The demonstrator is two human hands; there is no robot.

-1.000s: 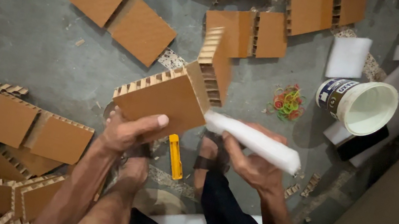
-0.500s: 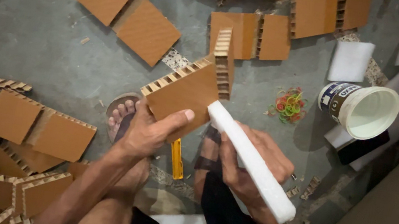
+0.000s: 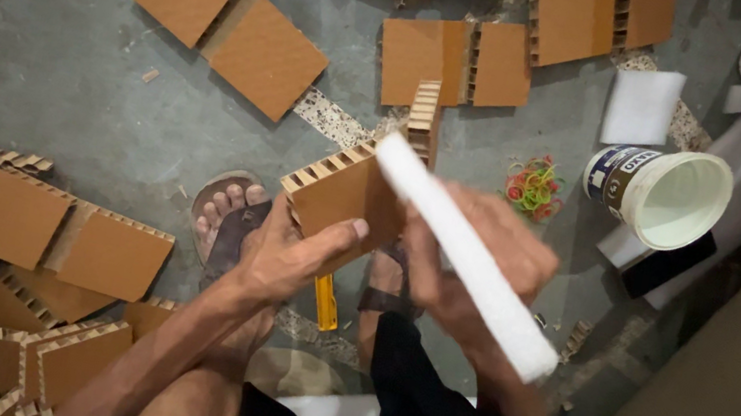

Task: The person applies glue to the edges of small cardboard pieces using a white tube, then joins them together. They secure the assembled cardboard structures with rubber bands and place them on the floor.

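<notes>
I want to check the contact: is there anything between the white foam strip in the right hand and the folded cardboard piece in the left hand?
Nothing visible. The white foam strip, held by the right hand, lies directly against the cardboard piece in the left hand.

One view only, head-worn, looking almost straight down from standing or seated height. Close on both hands: left hand (image 3: pixel 290 260) and right hand (image 3: pixel 472 267) fill mid-frame. Past the fingertips, toward the top edge, lies the floor (image 3: pixel 30 67). Below the wrists, the person's own legs. Right of the fingers, a tub (image 3: pixel 672 195).
</notes>
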